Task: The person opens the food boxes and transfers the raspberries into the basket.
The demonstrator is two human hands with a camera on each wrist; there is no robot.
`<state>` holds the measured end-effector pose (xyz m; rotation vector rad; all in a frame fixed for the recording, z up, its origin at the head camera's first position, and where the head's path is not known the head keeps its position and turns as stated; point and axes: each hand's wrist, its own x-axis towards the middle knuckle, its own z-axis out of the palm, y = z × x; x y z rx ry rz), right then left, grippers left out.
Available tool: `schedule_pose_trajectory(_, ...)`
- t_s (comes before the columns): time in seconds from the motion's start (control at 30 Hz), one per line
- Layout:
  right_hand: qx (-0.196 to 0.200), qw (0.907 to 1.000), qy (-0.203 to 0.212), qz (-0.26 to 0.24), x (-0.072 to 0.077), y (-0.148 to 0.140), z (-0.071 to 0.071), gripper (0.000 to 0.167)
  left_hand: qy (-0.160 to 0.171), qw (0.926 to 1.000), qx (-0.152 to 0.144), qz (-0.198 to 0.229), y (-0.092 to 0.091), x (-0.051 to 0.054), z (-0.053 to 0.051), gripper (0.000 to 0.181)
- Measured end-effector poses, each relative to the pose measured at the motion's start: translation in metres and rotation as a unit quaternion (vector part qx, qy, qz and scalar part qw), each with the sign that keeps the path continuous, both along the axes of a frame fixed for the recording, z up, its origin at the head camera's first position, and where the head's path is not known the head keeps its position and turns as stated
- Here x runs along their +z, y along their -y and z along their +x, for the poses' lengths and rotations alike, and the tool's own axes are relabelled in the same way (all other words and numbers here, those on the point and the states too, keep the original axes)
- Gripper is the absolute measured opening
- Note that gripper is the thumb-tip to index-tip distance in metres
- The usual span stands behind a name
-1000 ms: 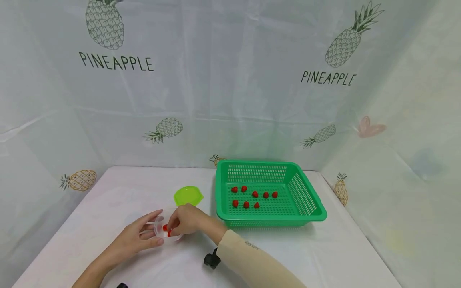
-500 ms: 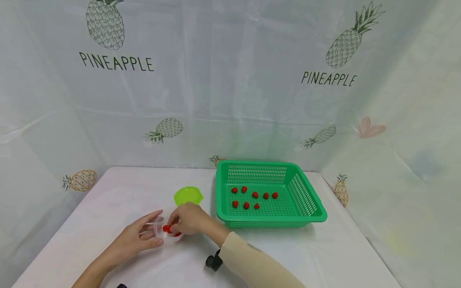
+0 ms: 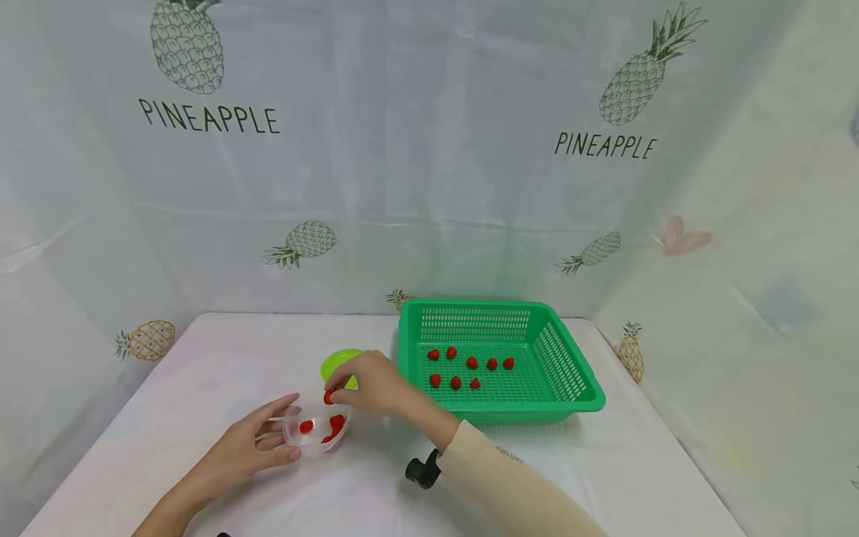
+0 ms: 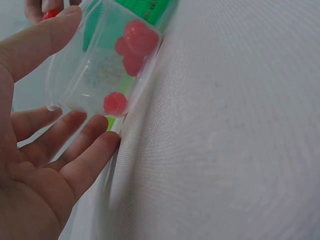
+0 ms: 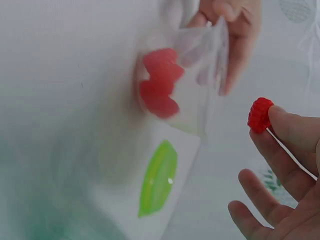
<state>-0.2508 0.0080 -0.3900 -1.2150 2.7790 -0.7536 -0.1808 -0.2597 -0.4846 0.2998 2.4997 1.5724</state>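
Note:
Between thumb and fingertips my right hand point(image 3: 370, 382) pinches a red berry point(image 3: 328, 397), held above the rim of a clear cup point(image 3: 315, 440); the right wrist view shows this berry point(image 5: 260, 115) plainly. Several red berries point(image 4: 141, 38) lie inside the clear cup point(image 4: 82, 82) at its bottom. My left hand point(image 3: 244, 447) curves round the cup's left side, with the thumb point(image 4: 47, 42) by its wall and the fingers spread along the other side. Behind the cup, a lime-green dish point(image 3: 338, 361) is partly covered by my right hand.
A green basket point(image 3: 496, 406) stands right of the hands, with several red berries point(image 3: 473, 363) spread over its floor. A black object point(image 3: 423, 471) is at my right wrist. White table cloth point(image 3: 255, 350) and a pineapple-printed curtain point(image 3: 429, 149) surround the scene.
My right hand has risen out of the cup, away and slightly right, with a berry pinched. The berries in the cup show more fully. My left hand has stayed beside the cup.

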Motion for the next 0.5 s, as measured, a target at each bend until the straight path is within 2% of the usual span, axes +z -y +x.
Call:
schedule_pose_trajectory(0.27, 0.000, 0.9979, 0.043, -0.049, 0.021, -0.036, -0.003, 0.012, 0.004, 1.0000, 0.000, 0.008, 0.002, -0.004, 0.000, 0.090)
schedule_pose_trajectory(0.5, -0.014, 0.9970, 0.024, -0.072, 0.036, -0.081, -0.011, 0.014, -0.001, 1.0000, 0.001, 0.001, 0.001, -0.004, -0.002, 0.092)
